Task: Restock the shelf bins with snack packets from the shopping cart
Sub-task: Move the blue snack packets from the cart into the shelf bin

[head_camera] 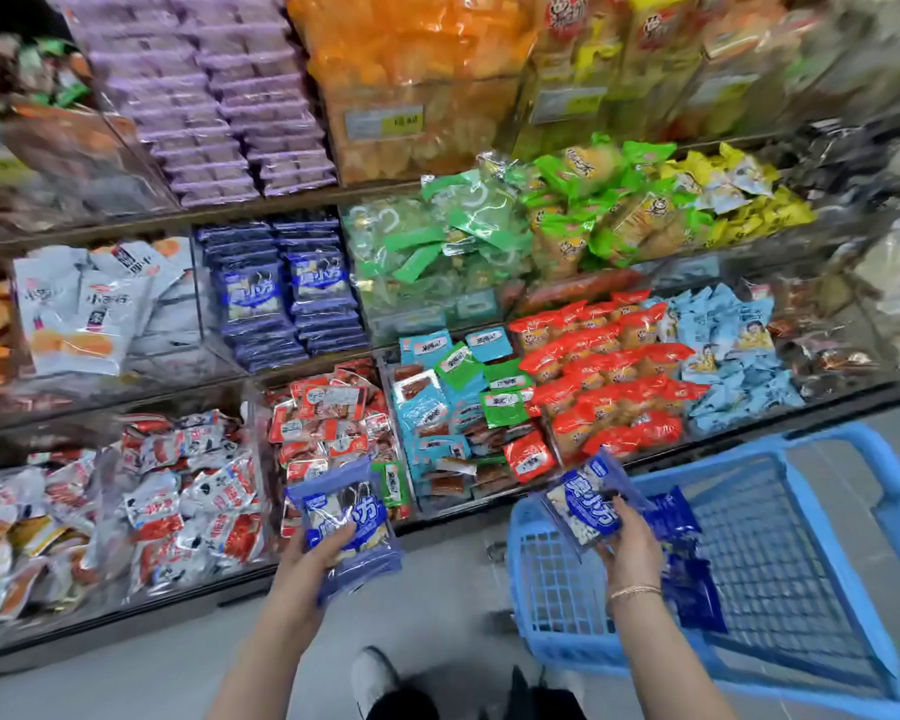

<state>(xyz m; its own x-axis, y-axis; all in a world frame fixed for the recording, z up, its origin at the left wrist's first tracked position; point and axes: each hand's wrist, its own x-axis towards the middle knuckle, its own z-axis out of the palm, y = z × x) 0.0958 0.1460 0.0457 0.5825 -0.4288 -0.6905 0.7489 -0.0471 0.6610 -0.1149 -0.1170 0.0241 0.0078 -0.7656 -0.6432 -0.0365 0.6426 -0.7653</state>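
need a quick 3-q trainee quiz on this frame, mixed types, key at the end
1. True or false: the left hand holds nothing.
2. Which shelf stock matches the right-hand packet gripped by the right hand? A) purple packets, top row. B) stacked blue packets, middle row. C) red packets, bottom row.
3. What lies in the blue cart?
Key: 1 false, it grips the left-hand packet. 2 B. 3 dark blue packets of the same kind.
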